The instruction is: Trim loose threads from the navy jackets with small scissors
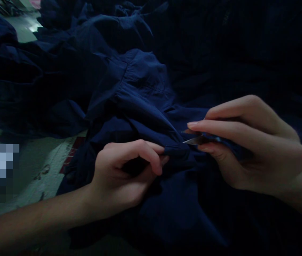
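A dark blue garment (137,92) lies crumpled in front of me in dim light. My left hand (124,174) is closed, pinching a fold of this blue cloth between thumb and fingers. My right hand (247,145) is closed around a small thread snipper (193,139) with a blue handle. Its metal tips point left, right at the pinched fold and close to my left fingertips.
More dark blue garments (12,67) are piled at the back and left. A pale work surface (33,167) with a red mark shows at the lower left. The right side is dark cloth in shadow.
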### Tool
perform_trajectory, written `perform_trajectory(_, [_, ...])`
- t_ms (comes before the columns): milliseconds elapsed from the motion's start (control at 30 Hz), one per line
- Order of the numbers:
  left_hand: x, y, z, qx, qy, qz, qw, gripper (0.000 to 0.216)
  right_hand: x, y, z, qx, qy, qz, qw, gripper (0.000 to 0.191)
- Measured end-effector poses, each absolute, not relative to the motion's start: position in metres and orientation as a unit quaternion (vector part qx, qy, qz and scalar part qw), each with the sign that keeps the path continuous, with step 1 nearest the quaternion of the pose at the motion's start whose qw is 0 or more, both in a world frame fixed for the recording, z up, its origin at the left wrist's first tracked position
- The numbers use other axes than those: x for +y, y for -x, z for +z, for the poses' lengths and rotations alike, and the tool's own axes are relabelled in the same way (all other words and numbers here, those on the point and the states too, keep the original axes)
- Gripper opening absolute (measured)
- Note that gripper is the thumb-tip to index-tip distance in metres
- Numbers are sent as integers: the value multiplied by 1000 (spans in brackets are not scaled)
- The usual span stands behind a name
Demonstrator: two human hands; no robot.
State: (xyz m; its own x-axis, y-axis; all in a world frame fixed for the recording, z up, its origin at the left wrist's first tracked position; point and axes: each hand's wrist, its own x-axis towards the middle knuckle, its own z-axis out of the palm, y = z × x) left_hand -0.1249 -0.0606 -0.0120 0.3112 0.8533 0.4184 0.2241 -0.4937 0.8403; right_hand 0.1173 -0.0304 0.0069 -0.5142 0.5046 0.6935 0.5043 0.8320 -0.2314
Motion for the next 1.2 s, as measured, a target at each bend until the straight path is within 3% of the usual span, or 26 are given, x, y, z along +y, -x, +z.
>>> perform_trajectory(600, [-59, 124, -9, 347, -743, 466, 334, 31, -34, -117, 9, -872, 295, 125, 370, 34])
perform_trajectory(1067, [-61, 123, -7, 330, -722, 460, 397, 25, -31, -110, 3, -896, 265, 133, 331, 20])
perform_trajectory(1200, [-62, 122, -2, 371, -672, 455, 452, 16, -28, -109, 4, -873, 284, 145, 369, 15])
